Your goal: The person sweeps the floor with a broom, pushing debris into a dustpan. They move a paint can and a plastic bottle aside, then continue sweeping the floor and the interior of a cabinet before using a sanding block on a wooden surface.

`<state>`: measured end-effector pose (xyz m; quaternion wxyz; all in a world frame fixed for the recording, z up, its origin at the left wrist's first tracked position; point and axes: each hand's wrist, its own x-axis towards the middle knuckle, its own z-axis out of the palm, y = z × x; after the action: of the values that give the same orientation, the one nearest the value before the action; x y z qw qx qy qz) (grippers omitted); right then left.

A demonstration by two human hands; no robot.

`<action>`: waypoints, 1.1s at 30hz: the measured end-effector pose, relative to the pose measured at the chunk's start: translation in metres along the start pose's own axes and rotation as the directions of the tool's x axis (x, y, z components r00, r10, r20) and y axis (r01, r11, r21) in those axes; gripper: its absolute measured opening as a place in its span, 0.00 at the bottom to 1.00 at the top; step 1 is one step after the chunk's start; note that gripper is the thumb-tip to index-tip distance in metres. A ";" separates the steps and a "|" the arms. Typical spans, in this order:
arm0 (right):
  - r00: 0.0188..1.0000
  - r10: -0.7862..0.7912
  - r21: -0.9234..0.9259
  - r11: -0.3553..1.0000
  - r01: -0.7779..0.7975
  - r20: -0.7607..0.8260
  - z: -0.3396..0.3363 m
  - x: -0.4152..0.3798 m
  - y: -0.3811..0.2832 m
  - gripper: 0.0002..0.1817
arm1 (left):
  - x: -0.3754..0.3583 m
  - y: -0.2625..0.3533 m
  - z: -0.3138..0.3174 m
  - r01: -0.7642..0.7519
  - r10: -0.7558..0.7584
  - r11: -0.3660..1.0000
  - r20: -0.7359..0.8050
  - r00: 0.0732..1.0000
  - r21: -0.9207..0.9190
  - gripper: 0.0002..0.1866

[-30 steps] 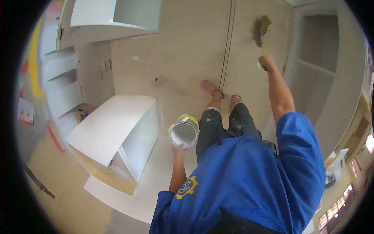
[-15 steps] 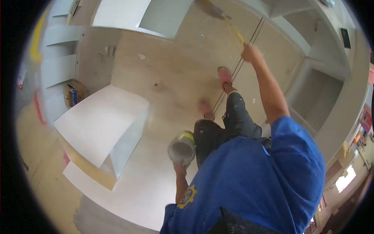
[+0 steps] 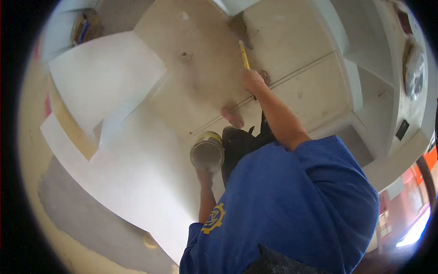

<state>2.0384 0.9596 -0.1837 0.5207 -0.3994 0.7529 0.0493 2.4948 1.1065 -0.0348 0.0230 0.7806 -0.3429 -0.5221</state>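
A round can with a yellow-green band near its rim hangs beside my dark trousers. My left hand holds it from the near side, its fingers mostly hidden by the can. Farther up, my right hand is closed round the yellow handle of a long tool. The tool's dark, blurred head is over the beige floor. My feet in pink footwear stand near the dark double line on the floor.
White panels and a raised white box lie on the left. A cardboard box sits at the upper left. White shelving runs along the right, with a dark phone-like object and a plastic-wrapped item on it.
The view has turned. My right hand and the tool have come left and nearer to my body. The can is still in my left hand, its opening turned more to the camera.
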 end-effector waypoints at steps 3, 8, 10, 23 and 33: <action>0.995 -0.089 -0.019 0.996 0.090 0.044 0.002 0.020 -0.034 0.13 | -0.017 0.011 0.024 0.087 -0.107 0.964 -0.066 0.992 -0.253 0.31; 0.995 -0.034 0.423 0.903 0.073 -0.099 -0.002 -0.048 0.029 0.14 | -0.024 0.018 0.023 0.169 -0.215 0.908 -0.079 0.973 -0.383 0.30; 0.985 -0.087 0.230 0.966 0.120 -0.146 0.033 -0.084 0.070 0.13 | -0.003 -0.013 -0.009 0.148 -0.186 0.922 -0.075 0.980 -0.358 0.29; 0.960 0.120 0.886 0.370 -0.280 0.253 -0.016 0.041 -0.049 0.11 | 0.102 -0.118 -0.043 0.102 -0.092 0.714 0.052 0.994 -0.693 0.21; 0.995 0.038 0.565 0.821 -0.082 0.089 -0.063 0.118 -0.210 0.14 | 0.145 -0.227 -0.061 0.166 -0.164 0.849 0.049 0.985 -0.502 0.28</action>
<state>2.1121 0.7217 -0.1808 0.6416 -0.2002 0.7259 -0.1458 2.6935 1.1788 -0.2121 0.1803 0.7728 -0.1265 -0.5952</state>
